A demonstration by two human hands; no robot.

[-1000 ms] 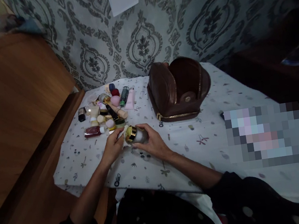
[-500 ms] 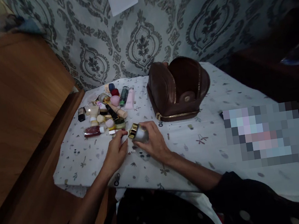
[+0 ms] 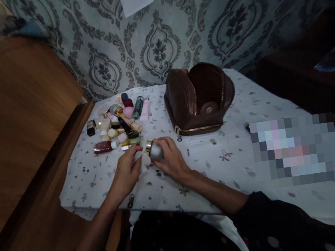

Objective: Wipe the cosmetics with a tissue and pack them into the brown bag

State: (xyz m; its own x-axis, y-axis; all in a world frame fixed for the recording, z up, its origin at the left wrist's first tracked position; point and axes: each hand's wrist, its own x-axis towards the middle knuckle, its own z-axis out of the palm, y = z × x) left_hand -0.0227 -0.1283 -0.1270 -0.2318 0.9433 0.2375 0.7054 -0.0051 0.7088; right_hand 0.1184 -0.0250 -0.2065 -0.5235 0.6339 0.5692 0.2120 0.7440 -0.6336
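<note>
The right hand (image 3: pixel 172 162) curls round a squat jar (image 3: pixel 157 151), its fingers clamped on the rounded, frosted-looking body. The jar lies tilted on its side, with its shiny gold cap (image 3: pixel 147 148) pointing toward the fingers of the left hand (image 3: pixel 125 171). Those fingers are drawn together on a thin, crumpled white wipe (image 3: pixel 145 161) – soft, limp, folded at the edge – which reaches across to the cap and seems to touch it.

Just beyond the left fingertips lies a loose heap of small containers. Nearest to them, a little to the left, a smooth dark-red bottle (image 3: pixel 102 147) with a white cap rests on its side. Past it, farther from the fingers, sits a boxy black case (image 3: pixel 91 128). Toward the back of the heap a glossy green tube (image 3: pixel 138 107) lies beside a flat, pale pink tube (image 3: pixel 144 111), both well beyond the jar.

Ahead and to the right of the right-hand fingers, well apart from them, stands a brown bag (image 3: pixel 178 95) of smooth, leathery material, its rounded mouth gaping – the metal zip teeth trace both edges. Beneath both hands spreads a white cloth (image 3: pixel 203 158) printed with small plant motifs, lightly creased near the fingers.
</note>
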